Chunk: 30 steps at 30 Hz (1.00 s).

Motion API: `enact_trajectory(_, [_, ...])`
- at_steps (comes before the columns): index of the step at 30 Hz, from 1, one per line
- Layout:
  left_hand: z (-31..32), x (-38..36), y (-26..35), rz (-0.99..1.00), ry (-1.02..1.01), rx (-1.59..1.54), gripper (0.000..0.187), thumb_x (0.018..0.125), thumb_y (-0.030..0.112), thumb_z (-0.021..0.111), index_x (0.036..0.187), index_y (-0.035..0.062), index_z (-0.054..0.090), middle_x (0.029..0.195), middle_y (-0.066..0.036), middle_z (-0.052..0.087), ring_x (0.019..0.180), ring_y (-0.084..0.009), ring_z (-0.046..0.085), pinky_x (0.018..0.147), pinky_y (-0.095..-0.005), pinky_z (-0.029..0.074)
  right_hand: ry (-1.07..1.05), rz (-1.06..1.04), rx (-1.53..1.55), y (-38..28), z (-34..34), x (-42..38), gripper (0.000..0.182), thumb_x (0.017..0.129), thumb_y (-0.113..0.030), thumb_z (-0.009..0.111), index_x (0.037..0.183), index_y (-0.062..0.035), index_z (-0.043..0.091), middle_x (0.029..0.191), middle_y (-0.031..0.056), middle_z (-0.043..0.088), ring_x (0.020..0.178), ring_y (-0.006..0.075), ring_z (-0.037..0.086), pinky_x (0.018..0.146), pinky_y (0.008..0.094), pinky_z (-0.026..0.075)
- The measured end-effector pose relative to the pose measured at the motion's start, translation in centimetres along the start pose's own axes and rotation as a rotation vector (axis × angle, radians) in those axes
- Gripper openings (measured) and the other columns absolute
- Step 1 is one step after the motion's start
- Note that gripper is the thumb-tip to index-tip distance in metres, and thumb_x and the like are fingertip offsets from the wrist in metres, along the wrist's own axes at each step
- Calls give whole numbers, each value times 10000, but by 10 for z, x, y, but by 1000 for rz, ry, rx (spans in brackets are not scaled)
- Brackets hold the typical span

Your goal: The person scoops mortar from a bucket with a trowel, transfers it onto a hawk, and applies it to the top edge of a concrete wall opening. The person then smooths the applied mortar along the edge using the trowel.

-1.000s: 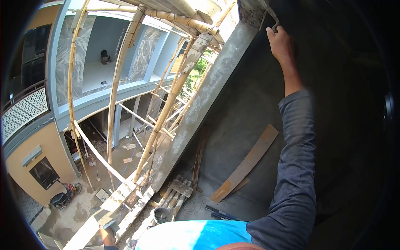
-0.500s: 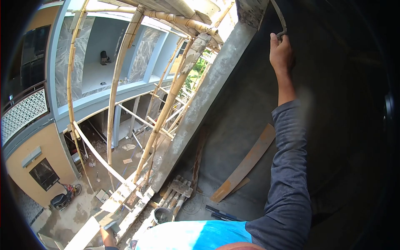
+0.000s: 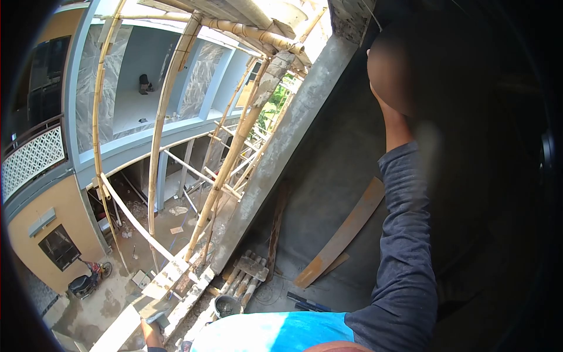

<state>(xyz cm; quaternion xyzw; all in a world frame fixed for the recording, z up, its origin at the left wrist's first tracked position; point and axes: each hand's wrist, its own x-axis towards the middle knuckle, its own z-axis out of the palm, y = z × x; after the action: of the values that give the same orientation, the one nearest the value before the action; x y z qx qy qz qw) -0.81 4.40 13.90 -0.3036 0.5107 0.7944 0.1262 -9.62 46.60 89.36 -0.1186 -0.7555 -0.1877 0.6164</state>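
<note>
My right hand is raised at the upper right against the dark grey wall. A dark blur covers its fingers, so I cannot see whether it holds anything. A thin cord hangs just above it, beside the concrete beam. At the lower left, my left hand is gripping a flat grey trowel-like tool, partly cut off by the frame edge and my body.
Bamboo scaffold poles stand left of the beam, over a drop to the yard where a motorbike is parked. Below me are a bucket, a bamboo platform, a long curved board and dark bars.
The cord or strip pinched in my right hand earlier no longer shows there. My right hand has shifted slightly left and down and is now blurred. My left hand is nearly unmoved.
</note>
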Motion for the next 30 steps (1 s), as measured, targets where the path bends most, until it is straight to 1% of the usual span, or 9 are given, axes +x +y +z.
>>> enact_trajectory(4, [4, -10, 3, -19, 35, -32, 186, 947, 263, 414, 985, 131, 539, 545, -8, 428, 331, -111, 345, 294, -256, 221, -110, 59, -58, 6, 15, 11, 439, 892, -515, 512, 1045, -112, 593, 982, 167, 673, 932, 404, 621, 753, 499, 483])
enact_trajectory(10, [-6, -18, 7, -50, 49, 12, 173, 949, 245, 406, 1020, 136, 520, 554, -3, 410, 345, -110, 344, 302, -262, 205, -151, 50, -104, 16, 19, 39, 435, 901, -467, 503, 1066, -78, 606, 980, 194, 670, 982, 395, 619, 814, 488, 490])
enact_trajectory(15, [-9, -20, 2, -75, 129, -38, 180, 950, 236, 398, 1036, 127, 514, 563, -13, 430, 336, -112, 346, 299, -263, 205, -188, -217, 90, 91, 22, 96, 437, 881, -465, 549, 869, -33, 609, 826, 144, 666, 797, 370, 627, 732, 421, 488])
enact_trajectory(17, [-13, -12, -8, -36, 107, 29, 222, 968, 359, 354, 892, 194, 482, 517, -1, 406, 317, -106, 330, 296, -244, 215, -292, -178, 115, 105, 6, 102, 424, 873, -451, 585, 794, -34, 580, 702, 77, 612, 603, 241, 574, 594, 358, 472])
enact_trajectory(18, [-13, -11, -9, -35, 105, 36, 222, 968, 359, 354, 892, 194, 482, 517, -1, 406, 317, -106, 330, 296, -244, 215, -294, -172, 112, 103, -4, 97, 424, 873, -451, 585, 794, -34, 580, 702, 77, 612, 603, 241, 574, 594, 358, 472])
enact_trajectory(20, [-10, -11, -8, -46, 136, 47, 226, 968, 347, 354, 886, 184, 488, 524, -11, 420, 323, -105, 336, 299, -242, 218, -395, 19, 274, 104, -23, 78, 384, 883, -420, 593, 778, -51, 573, 669, 17, 565, 522, 119, 500, 488, 293, 435])
enact_trajectory(23, [-5, -21, 8, -18, 50, 120, 238, 968, 322, 358, 879, 155, 501, 529, -21, 437, 323, -114, 346, 297, -246, 226, -307, 61, 372, 109, -32, 35, 326, 894, -371, 602, 790, -63, 581, 686, -16, 570, 506, 59, 487, 439, 233, 401])
enact_trajectory(27, [-8, -11, -1, 33, -25, 116, 256, 969, 326, 372, 892, 125, 512, 569, -40, 482, 348, -125, 381, 306, -244, 246, -416, 335, 705, 111, -24, -77, 266, 909, -320, 598, 889, -56, 576, 732, -9, 584, 551, 45, 506, 479, 212, 425])
enact_trajectory(30, [-6, -10, 17, 11, -83, 77, 279, 964, 353, 382, 916, 116, 522, 611, -55, 512, 374, -125, 403, 316, -237, 257, -624, 528, 848, 104, -5, -218, 217, 912, -252, 584, 865, -41, 566, 718, 7, 596, 557, 54, 512, 491, 217, 430])
